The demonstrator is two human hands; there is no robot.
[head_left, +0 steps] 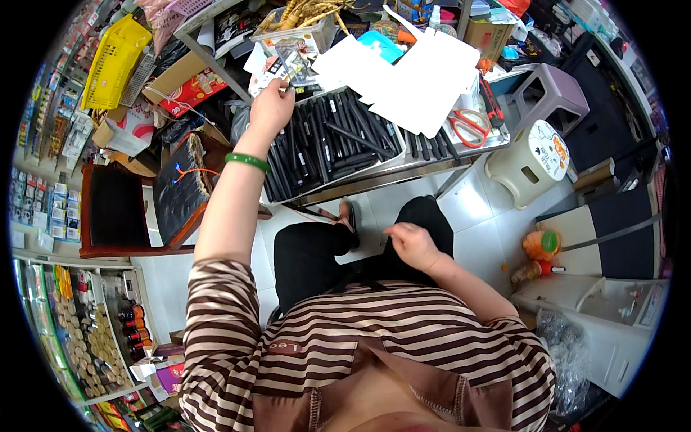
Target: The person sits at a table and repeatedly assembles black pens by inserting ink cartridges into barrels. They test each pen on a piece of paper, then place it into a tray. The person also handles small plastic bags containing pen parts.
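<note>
My left hand (pixel 272 106), with a green bangle (pixel 247 162) on the wrist, reaches to the table's left side. Its fingers are pinched at a thin, pale item beside clear plastic packets (pixel 296 63); what they hold is too small to make out. Just below and right of it lies a white tray (pixel 353 171) full of slim black pen-like sticks (pixel 324 137), some with small white labels. Loosely curled over my right thigh is my right hand (pixel 414 246), with nothing seen in it. White paper sheets (pixel 425 83) overlap the tray's far right side.
Red-handled scissors (pixel 470 128) and a red-and-black tool (pixel 491 104) lie at the table's right end. A white stool (pixel 529 164) stands right of it, a wooden chair (pixel 119 209) left. A yellow basket (pixel 117 61) is at far left.
</note>
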